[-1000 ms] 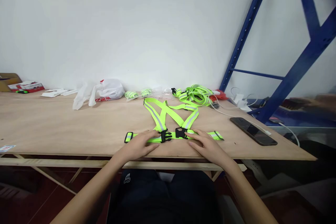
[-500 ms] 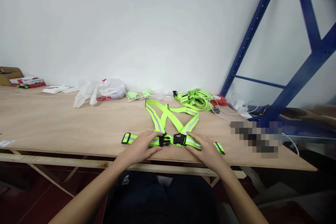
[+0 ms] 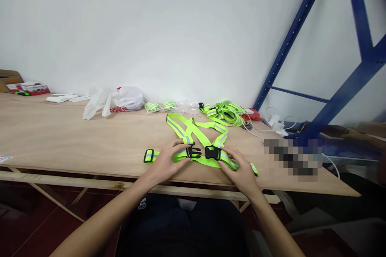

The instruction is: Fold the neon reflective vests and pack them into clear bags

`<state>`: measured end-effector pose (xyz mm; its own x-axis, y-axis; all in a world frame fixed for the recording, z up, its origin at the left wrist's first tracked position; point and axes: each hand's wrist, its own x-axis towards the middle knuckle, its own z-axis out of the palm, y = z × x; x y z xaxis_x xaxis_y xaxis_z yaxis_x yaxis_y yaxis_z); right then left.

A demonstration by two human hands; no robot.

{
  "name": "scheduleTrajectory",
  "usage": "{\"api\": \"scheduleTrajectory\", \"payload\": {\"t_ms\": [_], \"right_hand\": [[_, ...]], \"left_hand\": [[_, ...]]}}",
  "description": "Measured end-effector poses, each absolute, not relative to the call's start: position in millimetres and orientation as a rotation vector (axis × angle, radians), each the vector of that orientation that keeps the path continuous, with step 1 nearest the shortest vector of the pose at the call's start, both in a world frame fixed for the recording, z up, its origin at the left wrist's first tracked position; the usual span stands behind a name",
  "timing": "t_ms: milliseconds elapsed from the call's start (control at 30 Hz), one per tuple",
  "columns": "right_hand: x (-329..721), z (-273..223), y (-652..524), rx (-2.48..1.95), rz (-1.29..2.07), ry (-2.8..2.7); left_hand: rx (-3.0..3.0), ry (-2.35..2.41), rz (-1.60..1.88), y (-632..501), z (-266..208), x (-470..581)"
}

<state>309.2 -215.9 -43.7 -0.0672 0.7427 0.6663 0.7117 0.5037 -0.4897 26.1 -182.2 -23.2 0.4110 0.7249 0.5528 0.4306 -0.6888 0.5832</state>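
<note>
A neon-yellow reflective harness with grey stripes lies spread on the wooden table, its shoulder straps crossing. My left hand pinches the waist strap beside the pronged buckle half, thumb below and fingers above. My right hand grips the strap at the black socket buckle half. The two halves face each other, raised a little and apart by a small gap. A black strap slider sits at the left end of the waist strap.
Behind the harness lies a pile of similar straps, near white cables and plugs. Two bagged strap bundles and a white plastic bag stand along the wall. A blue metal frame rises at the right.
Both hands have closed on the strap ends and lifted the buckle halves slightly off the table. The halves now point at each other. The view has shifted a little.
</note>
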Motion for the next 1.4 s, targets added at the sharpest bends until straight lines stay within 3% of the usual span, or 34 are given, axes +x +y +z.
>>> {"api": "scheduleTrajectory", "payload": {"t_ms": [1400], "right_hand": [[297,-44,-220,-1.144,0.117,-1.866]], "left_hand": [[2.337,0.894,1.126,-185,-24,22]]}}
